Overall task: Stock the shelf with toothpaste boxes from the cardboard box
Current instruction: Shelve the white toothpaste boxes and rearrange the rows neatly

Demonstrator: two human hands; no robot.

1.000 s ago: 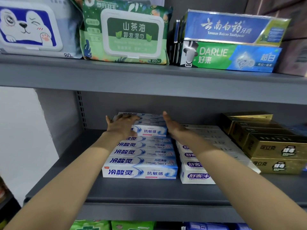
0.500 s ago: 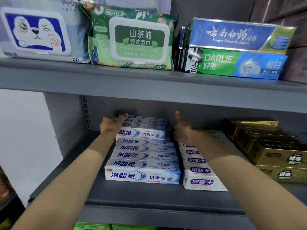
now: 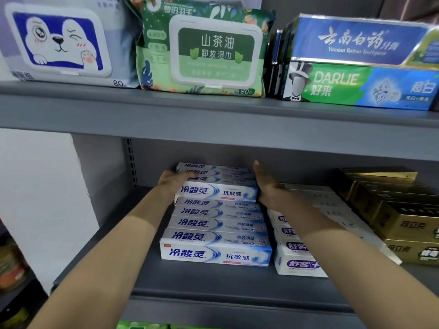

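Observation:
Blue-and-white toothpaste boxes point(image 3: 215, 255) lie in a row running front to back on the lower grey shelf point(image 3: 213, 286). At the back a second layer of the same boxes point(image 3: 219, 193) is stacked on them. My left hand point(image 3: 172, 182) rests at the left end of this back stack, its fingers lying over the top boxes. Against the right end presses my right hand point(image 3: 266, 186), flat with the thumb up. No cardboard box is in view.
White-and-purple toothpaste boxes point(image 3: 297, 264) stand just right of the row, and gold boxes point(image 3: 403, 224) lie further right. The upper shelf point(image 3: 213, 115) carries two wipe packs point(image 3: 204, 51) and the stacked Darlie box point(image 3: 356, 87). A white wall point(image 3: 35, 186) closes off the left.
Both hands slid off the top of the back stack to its two ends. The left hand's fingers then came back over the top boxes. The view shifted slightly.

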